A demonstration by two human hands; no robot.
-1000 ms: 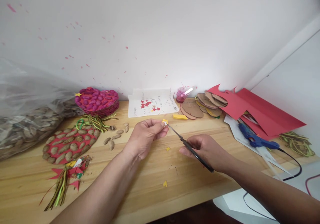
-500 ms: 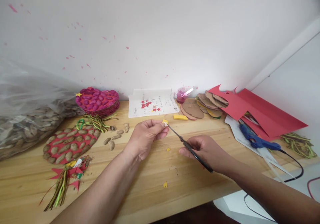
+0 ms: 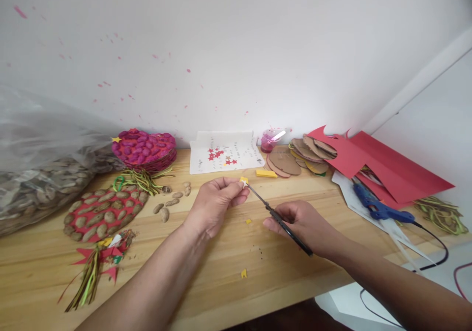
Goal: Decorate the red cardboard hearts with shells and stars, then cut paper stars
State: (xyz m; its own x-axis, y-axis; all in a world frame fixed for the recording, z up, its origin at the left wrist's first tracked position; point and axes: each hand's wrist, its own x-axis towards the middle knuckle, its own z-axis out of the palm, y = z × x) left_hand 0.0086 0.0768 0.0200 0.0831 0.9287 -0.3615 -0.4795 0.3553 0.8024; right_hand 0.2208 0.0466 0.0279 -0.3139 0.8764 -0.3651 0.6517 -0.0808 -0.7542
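My left hand [image 3: 216,203] pinches a small yellow paper piece [image 3: 244,180] between thumb and fingers above the wooden table [image 3: 228,252]. My right hand [image 3: 306,225] grips black-handled scissors [image 3: 278,218], and the blade tips meet the yellow piece. Tiny yellow scraps [image 3: 243,273] lie on the table below my hands. A yellow strip [image 3: 266,173] rests farther back.
Left: a plastic bag of seeds [image 3: 40,173], a red heart covered with seeds [image 3: 103,213], a pink seed-covered stack [image 3: 143,149], loose seeds [image 3: 169,203]. Back: white paper with red stars [image 3: 223,151], cardboard cutouts [image 3: 298,156]. Right: red paper sheets [image 3: 383,166], a blue glue gun [image 3: 379,205] with cord.
Almost nothing has moved. My right hand and the scissors have dropped very slightly; my left hand keeps holding the yellow piece in place.
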